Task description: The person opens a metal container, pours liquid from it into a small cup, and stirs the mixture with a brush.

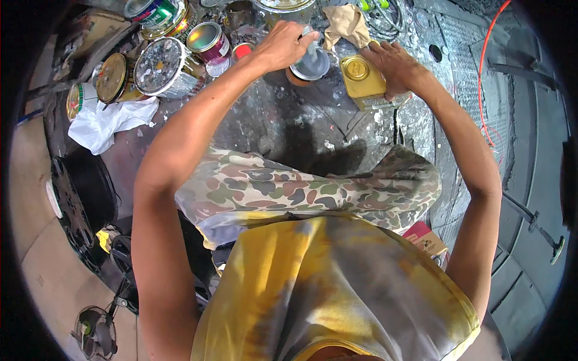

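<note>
My left hand (283,47) is closed on a grey, paint-coated stirring stick (312,55), its exact shape partly hidden by my fingers. The stick's lower end reaches into a small round tub (320,67) with grey material in it and a brownish side. To the right stands a square gold-coloured metal tin (366,85) with a round cap on top. Across the tin's right side lies my right hand (396,67), fingers at its far edge and thumb at the near side, gripping it. A crumpled tan cloth or paper (346,27) lies just beyond the tin.
Several paint cans crowd the left, including a white bucket (159,66) with a spattered lid and a silver-topped can (205,37). A white plastic bag (111,123) lies near them. A large tub (284,5) stands behind. An orange hose (481,72) runs along the right.
</note>
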Demonstrator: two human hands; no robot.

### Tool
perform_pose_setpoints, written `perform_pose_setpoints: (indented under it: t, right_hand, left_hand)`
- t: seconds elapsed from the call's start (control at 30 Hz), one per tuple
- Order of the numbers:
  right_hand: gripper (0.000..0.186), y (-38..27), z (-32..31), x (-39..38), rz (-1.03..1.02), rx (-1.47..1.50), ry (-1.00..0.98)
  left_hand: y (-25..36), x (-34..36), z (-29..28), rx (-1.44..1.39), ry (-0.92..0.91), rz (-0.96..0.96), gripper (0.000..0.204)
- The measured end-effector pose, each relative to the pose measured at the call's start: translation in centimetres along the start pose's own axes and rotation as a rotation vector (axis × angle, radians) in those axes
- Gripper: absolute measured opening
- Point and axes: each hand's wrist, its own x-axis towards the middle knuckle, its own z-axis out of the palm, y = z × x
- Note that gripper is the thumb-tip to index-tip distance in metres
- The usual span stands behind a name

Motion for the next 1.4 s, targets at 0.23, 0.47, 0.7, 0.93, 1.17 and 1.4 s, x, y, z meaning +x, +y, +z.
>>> perform_pose_setpoints:
  t: [0.23, 0.47, 0.7, 0.93, 1.17, 1.4]
  right_hand:
    - [0.132, 0.5, 1.6, 0.1, 0.002, 0.044, 0.024]
    - [0.129, 0.7, 1.3, -0.3, -0.009, 0.022, 0.052]
    - [0.129, 0.9, 1.6, -0.5, 0.0, -0.011, 0.064]
    - [0.137, 0.8, 0.9, -0.3, 0.026, 0.046, -0.061]
    - [0.132, 0.6, 0.5, -0.5, 0.017, 0.027, -0.029]
    - [0.129, 1.1, 1.9, -0.4, -0.007, -0.028, 0.058]
  left_hand:
    - [1.1, 0.2, -0.4, 0.148, -0.044, 0.013, 0.036]
    - [0.1, -0.2, 0.3, 0.164, 0.117, 0.206, 0.039]
    - [1.8, 0.1, -0.7, -0.026, 0.043, 0.011, 0.043]
    - [1.7, 0.1, -0.4, 0.091, 0.013, 0.029, 0.04]
    - [1.7, -0.1, -0.4, 0.233, -0.032, 0.04, 0.042]
    - [2.0, -0.5, -0.8, 0.257, 0.052, 0.086, 0.042]
